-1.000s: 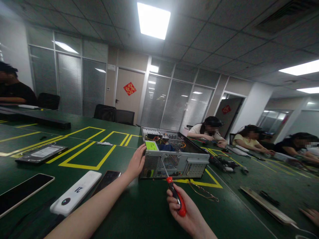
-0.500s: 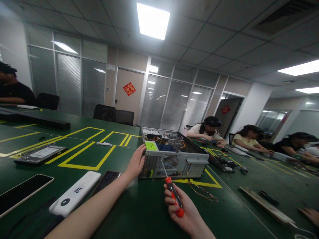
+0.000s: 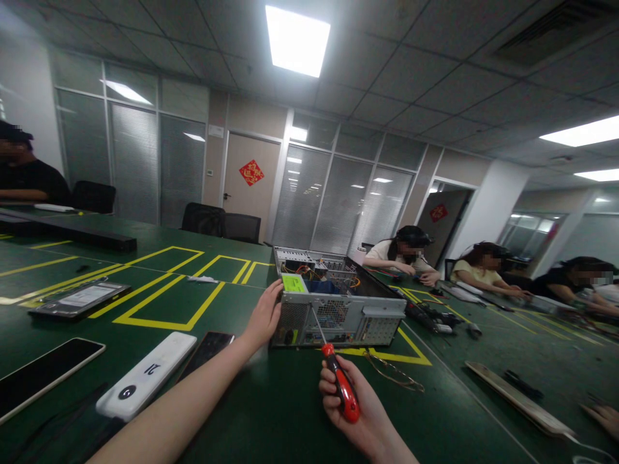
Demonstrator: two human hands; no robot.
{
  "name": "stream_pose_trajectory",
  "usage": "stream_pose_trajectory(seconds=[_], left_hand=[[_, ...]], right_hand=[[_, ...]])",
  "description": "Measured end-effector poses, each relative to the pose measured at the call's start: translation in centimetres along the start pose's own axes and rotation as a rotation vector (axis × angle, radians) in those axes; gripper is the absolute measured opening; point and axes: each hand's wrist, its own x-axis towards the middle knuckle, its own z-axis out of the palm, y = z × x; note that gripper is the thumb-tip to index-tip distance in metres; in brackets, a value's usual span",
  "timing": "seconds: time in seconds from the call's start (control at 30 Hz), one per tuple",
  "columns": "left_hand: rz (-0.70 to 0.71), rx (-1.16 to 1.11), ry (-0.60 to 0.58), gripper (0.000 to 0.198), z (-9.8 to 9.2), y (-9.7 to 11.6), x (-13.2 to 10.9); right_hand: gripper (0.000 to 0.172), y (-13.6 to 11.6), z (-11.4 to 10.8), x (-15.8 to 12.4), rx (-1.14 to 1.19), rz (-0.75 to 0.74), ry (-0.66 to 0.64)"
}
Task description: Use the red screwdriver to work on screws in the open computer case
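An open grey computer case [image 3: 338,309] lies on its side on the green table [image 3: 271,412], its rear panel facing me. My left hand [image 3: 264,317] is pressed flat against the case's left rear corner. My right hand [image 3: 360,415] grips a screwdriver [image 3: 341,386] with a red and black handle. Its metal shaft slants up to the case's rear panel, near the fan grille. Inside the case I see a green-labelled unit [image 3: 294,283] and coloured cables.
A white device [image 3: 147,374], a black phone [image 3: 207,348] and another phone [image 3: 46,374] lie at my left. A flat panel [image 3: 80,298] sits farther left. Several people work along the table's right side; one sits at far left. A long strip [image 3: 520,398] lies at right.
My right hand has shifted its grip on the screwdriver handle slightly; the tip stays at the rear panel. My left hand and the case have not moved.
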Motion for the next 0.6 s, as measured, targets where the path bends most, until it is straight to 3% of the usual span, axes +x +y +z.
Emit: stream_pose_trajectory(seconds=[0.33,0.5,0.6], left_hand=[[-0.006,0.004,-0.007,0.044,0.1,-0.3,-0.1],[-0.002,0.010,-0.006,0.043,0.1,-0.1,-0.1],[-0.008,0.007,-0.012,0.042,0.1,-0.1,-0.1]], right_hand=[[0.023,-0.3,0.0,0.3,0.001,-0.022,-0.004],[0.027,0.3,-0.4,0.0,-0.166,-0.031,-0.031],[0.030,1.3,-0.9,0.3,-0.314,0.083,-0.028]])
